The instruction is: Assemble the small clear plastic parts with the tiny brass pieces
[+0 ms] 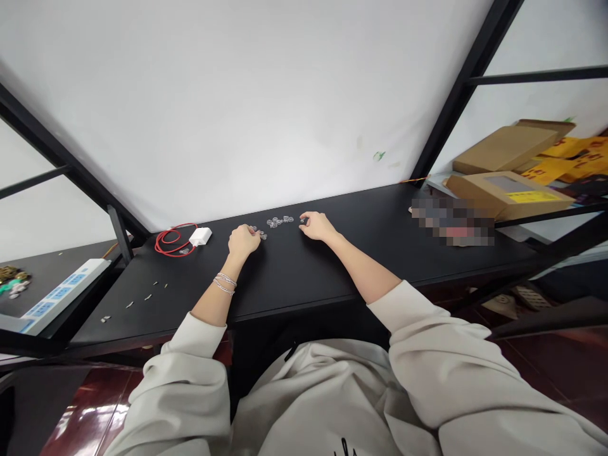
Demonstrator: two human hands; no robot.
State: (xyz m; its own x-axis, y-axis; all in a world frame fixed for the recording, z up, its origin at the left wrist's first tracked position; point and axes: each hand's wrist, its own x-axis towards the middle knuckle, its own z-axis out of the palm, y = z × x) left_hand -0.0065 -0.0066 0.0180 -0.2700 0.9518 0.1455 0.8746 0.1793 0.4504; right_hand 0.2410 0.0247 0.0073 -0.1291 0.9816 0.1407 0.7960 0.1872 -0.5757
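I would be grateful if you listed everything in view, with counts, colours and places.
Desk top: one, black, across the view.
Small silvery pieces: about a dozen, between the hands.
Small pale pieces: several, off-white, left on the desk.
Cable: one, red, coiled, left of the hands.
Charger: one, white, beside the cable.
Power strip: one, white and blue, far left.
Cardboard boxes: two, brown, far right.
Blurred patch: one, unreadable, right on the desk.
Left hand: one, bracelets on the wrist, touching the pieces.
Right hand: one, at the row's right end.
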